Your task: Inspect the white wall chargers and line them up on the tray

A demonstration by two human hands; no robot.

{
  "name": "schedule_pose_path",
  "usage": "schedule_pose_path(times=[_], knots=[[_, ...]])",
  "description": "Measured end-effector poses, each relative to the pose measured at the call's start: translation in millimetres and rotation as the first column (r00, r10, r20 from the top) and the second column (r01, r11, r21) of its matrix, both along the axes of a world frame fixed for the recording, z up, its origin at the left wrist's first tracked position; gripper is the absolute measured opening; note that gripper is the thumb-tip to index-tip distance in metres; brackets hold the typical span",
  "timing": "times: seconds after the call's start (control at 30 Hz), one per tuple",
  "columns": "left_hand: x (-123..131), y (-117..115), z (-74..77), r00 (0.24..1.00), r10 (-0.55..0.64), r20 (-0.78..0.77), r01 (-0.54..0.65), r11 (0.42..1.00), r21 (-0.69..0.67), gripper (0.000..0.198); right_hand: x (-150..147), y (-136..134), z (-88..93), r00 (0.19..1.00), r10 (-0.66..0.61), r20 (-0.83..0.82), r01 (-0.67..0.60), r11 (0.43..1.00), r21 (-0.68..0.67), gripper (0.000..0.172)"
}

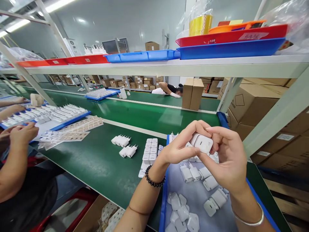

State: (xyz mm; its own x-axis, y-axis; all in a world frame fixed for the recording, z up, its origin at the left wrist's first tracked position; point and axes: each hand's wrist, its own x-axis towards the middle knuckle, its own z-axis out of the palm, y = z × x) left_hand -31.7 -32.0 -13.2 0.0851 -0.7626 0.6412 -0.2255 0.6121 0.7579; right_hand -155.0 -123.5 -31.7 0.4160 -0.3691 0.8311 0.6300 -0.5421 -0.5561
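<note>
Between my two hands, above a blue tray [163,206], is a white charger plug [203,143] with a port slot in its face. My left hand [180,141] grips it from the left with thumb and fingers. On the other side my right hand [227,158] pinches it, its thumb at the lower edge and its fingers curled behind. Beneath the hands, white chargers with pins [187,173] lie in the tray. A heap of white charger pieces [180,209] fills its near left part. Left of the tray, more white chargers [150,149] stand in rows.
Two small groups of chargers [127,150] lie on the green table [96,167]. Sticker sheets [65,135] and a full tray of chargers [45,114] are farther left, near a co-worker's hands [24,132]. Overhead runs a shelf [154,69] with trays; cartons [253,100] are stacked right.
</note>
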Motion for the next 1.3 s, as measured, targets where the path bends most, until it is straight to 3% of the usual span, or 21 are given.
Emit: schedule_pose_path(times=[0.4, 0.7, 0.93, 1.13, 1.3], knots=[[-12, 4, 9.3, 0.99, -0.113, -0.086, 0.113, 0.994, -0.001, 0.036, -6, 5, 1.6, 0.995, -0.067, 0.078, 0.075, 0.992, -0.105, 0.062], [-7, -1, 5.0, 0.974, -0.162, -0.158, 0.169, 0.985, 0.035, 0.039, -7, 5, 2.6, 0.992, -0.12, 0.048, 0.124, 0.988, -0.091, 0.06], [-5, -5, 2.7, 0.979, -0.128, -0.156, 0.135, 0.99, 0.035, 0.041, -5, 5, 4.8, 0.988, -0.155, 0.023, 0.156, 0.985, -0.07, 0.054], [-4, -3, 4.8, 0.971, -0.173, -0.163, 0.188, 0.978, 0.086, 0.04, -5, 4, 6.5, 0.985, -0.174, -0.006, 0.173, 0.983, -0.055, 0.051], [-4, -7, 1.4, 0.983, -0.114, -0.147, 0.124, 0.99, 0.062, 0.038, -4, 4, 5.3, 0.98, -0.199, -0.008, 0.197, 0.975, -0.099, 0.05]])
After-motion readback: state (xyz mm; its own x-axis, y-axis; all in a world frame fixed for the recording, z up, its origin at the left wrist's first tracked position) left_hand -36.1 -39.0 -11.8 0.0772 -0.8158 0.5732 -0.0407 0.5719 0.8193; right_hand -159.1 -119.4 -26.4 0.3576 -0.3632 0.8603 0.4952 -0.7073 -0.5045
